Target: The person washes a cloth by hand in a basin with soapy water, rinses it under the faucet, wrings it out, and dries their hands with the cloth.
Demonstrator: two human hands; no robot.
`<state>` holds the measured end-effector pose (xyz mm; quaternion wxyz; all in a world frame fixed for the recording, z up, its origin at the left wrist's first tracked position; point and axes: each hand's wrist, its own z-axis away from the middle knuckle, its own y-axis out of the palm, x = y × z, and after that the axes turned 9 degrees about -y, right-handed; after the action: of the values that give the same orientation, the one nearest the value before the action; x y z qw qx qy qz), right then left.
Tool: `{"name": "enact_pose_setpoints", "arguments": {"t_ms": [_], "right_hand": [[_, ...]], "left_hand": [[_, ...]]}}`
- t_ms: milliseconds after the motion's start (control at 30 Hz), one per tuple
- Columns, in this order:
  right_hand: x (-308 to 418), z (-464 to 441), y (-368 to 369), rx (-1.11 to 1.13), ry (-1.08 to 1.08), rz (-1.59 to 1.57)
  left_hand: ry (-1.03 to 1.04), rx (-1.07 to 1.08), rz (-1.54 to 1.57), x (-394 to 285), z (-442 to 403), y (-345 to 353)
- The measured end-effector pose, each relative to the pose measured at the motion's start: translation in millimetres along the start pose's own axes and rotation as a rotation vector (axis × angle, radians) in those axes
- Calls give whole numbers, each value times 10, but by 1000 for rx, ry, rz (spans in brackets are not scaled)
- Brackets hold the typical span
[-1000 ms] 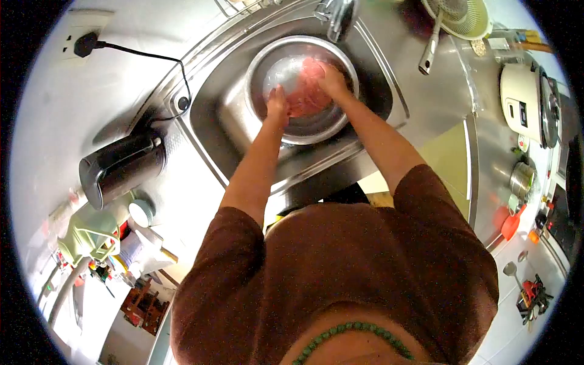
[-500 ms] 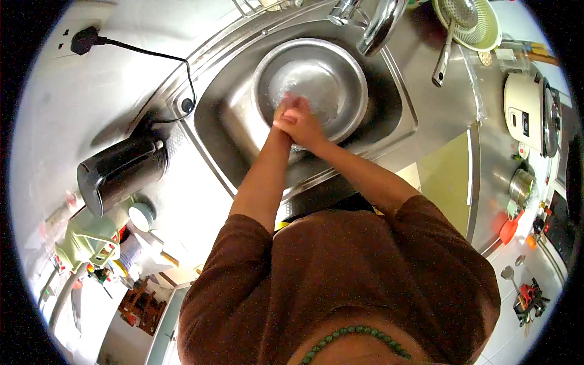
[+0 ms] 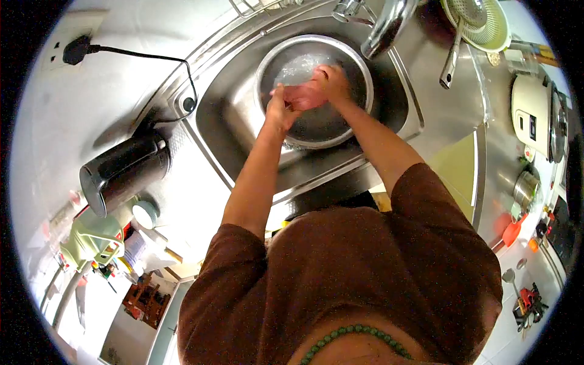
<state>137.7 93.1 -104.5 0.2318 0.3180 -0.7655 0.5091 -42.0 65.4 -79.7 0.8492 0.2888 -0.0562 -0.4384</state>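
A round metal basin [image 3: 367, 91] sits in the steel sink [image 3: 222, 103], with some water or wet shine inside it. Over the basin, a pinkish-red piece that looks like raw meat [image 3: 306, 97] stretches between my two hands. My left hand [image 3: 281, 109] grips its left end, thumb up. My right hand [image 3: 334, 84] has its fingers curled round the right end. Beyond the basin's upper right edge hangs the metal faucet [image 3: 389, 27].
A black electric kettle [image 3: 125, 173] stands left of the sink, below a plugged-in cord [image 3: 140, 55]. At the upper right are a green colander [image 3: 490, 30] and a long-handled strainer [image 3: 451, 64]. A cream rice cooker [image 3: 530, 115] stands at the right.
My hands were pressed together at the basin's lower left half a second ago. They have since moved apart and up, with the pink piece now stretched between them.
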Motion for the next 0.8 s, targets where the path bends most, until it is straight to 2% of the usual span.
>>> {"name": "enact_pose_setpoints", "arguments": {"t_ms": [33, 67, 133, 167, 200, 233, 267, 367, 400, 433, 533, 600, 633, 700, 733, 800], "right_hand": [[-101, 17, 13, -67, -146, -6], [88, 11, -177, 195, 35, 123], [43, 88, -66, 133, -190, 216], [6, 136, -3, 101, -303, 261], [-27, 214, 23, 275, -340, 389], [-63, 278, 83, 294, -324, 416], [-103, 357, 170, 317, -308, 443], [-282, 409, 322, 460, -319, 582], [-155, 314, 215, 495, -351, 659], [-63, 261, 152, 527, -383, 736], [-128, 304, 208, 404, -334, 524], [-154, 134, 112, 503, -194, 345], [-145, 77, 64, 549, -120, 250], [0, 51, -99, 296, -11, 227], [103, 66, -179, 172, 43, 212], [425, 69, -245, 468, 573, -302]], "left_hand": [[326, -232, -683, 88, -329, -362], [647, -461, -1365, 218, -649, -709], [958, -517, -1653, 300, -228, -254], [878, -573, -1844, 334, -193, -113], [788, -626, -2033, 371, -233, -50], [686, -675, -2218, 389, -279, -4], [521, -617, -2163, 413, -350, -4], [783, -654, -2183, 576, -894, -387], [965, -528, -2073, 565, -1022, -533], [953, -486, -2094, 520, -1064, -534], [938, -371, -2111, 347, -869, -345], [943, -305, -2069, 210, -557, -165], [954, -353, -1844, 196, -478, -203], [950, -424, -1391, 211, -341, -301], [748, -553, -1049, 301, -259, -257], [307, -50, -515, 274, -137, -245]]}}
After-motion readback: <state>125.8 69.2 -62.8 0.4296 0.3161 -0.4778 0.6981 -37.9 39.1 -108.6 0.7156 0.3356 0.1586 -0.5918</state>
